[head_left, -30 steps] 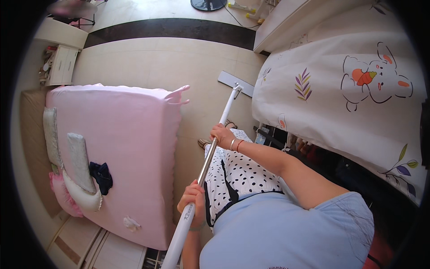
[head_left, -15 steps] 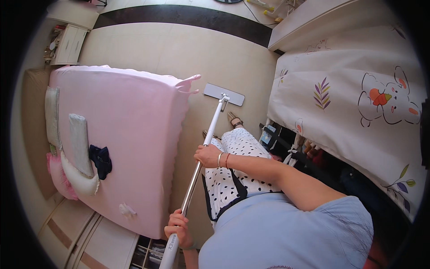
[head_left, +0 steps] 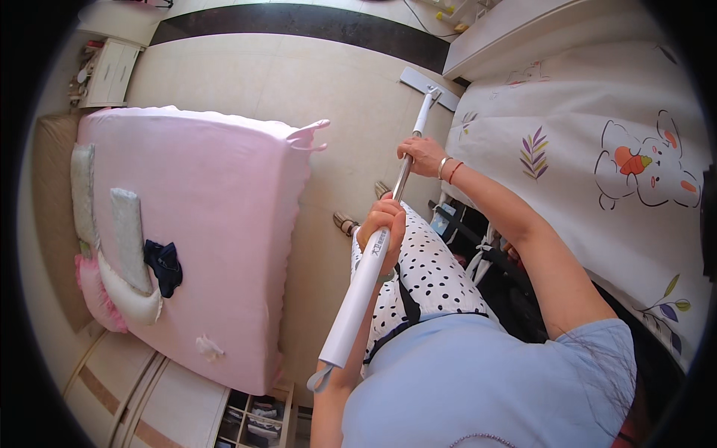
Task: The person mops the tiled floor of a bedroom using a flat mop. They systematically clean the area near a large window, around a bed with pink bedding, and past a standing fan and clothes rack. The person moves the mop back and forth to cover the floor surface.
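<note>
A flat mop (head_left: pixel 352 317) with a white and silver pole slants away from me across the middle of the view. Its flat rectangular mop head (head_left: pixel 415 79) lies on the floor at the far right, close beside the cloth-covered furniture. My left hand (head_left: pixel 382 222) is wrapped round the pole's thick white grip, near my waist. Farther along, my right hand (head_left: pixel 423 155) closes round the metal part of the pole. A grey loop hangs from the near end of the grip. Part of the mop head is hidden behind the pole's joint.
A bed with a pink sheet (head_left: pixel 216 194) takes up the left, with pillows and a dark blue cloth (head_left: pixel 163 266) on it. On the right, a white rabbit-print cover (head_left: pixel 567 201) drapes over furniture. Pale floor (head_left: pixel 358 112) runs between them to a black strip (head_left: pixel 299 28).
Both hands have pushed the mop forward and to the right. Its head slid from beside the bed corner to the furniture's edge, and the near end of the pole has come into view.
</note>
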